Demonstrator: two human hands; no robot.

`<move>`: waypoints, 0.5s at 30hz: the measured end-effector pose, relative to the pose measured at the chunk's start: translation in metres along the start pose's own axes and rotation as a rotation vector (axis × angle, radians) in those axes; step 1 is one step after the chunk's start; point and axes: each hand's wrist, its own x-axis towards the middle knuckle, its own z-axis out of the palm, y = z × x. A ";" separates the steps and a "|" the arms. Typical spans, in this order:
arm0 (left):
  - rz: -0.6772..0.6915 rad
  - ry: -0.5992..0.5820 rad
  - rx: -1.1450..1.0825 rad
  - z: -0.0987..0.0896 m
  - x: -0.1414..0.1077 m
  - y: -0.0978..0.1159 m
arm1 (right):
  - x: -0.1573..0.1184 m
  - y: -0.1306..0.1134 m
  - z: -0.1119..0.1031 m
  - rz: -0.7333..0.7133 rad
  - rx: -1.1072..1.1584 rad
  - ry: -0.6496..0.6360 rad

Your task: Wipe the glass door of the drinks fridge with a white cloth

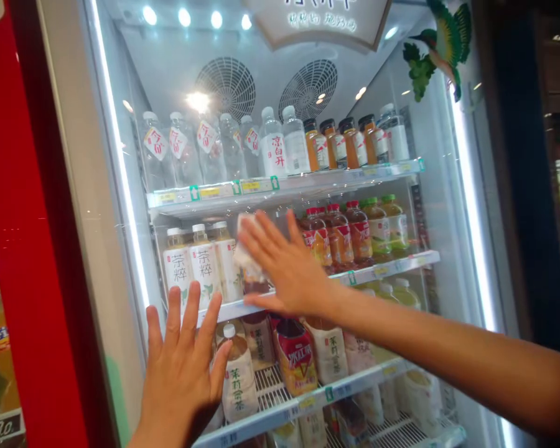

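Note:
My right hand (289,264) reaches across from the right, its fingers stretched out over a crumpled white cloth (249,252). It presses the cloth against the glass door of a lit drinks fridge, in front of the middle shelf; the hand is slightly blurred. Part of the cloth is hidden under the fingers. At the lower left, my left hand (182,361) is spread with its fingers apart, at the glass and holding nothing. Behind the glass near it stand white-labelled tea bottles (204,264) and a white-capped bottle (237,373) on the shelf below.
Clear bottles (210,149) and dark-capped orange bottles (333,146) line the upper shelf (308,180). Red-capped bottles (338,233) stand right of my hand. A bird sticker (448,43) is at the upper right. A red panel (28,218) borders the fridge on the left.

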 end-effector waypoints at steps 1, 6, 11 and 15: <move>-0.018 0.003 -0.011 0.002 -0.003 0.002 | -0.017 -0.010 0.003 -0.094 0.009 -0.036; -0.171 0.045 -0.101 0.020 -0.015 0.037 | -0.101 -0.024 0.013 -0.039 -0.005 -0.046; -0.176 0.059 -0.121 0.048 -0.018 0.111 | -0.159 -0.015 0.016 0.387 -0.008 0.035; -0.072 -0.012 -0.125 0.069 -0.022 0.169 | -0.201 0.002 0.013 0.312 -0.018 -0.030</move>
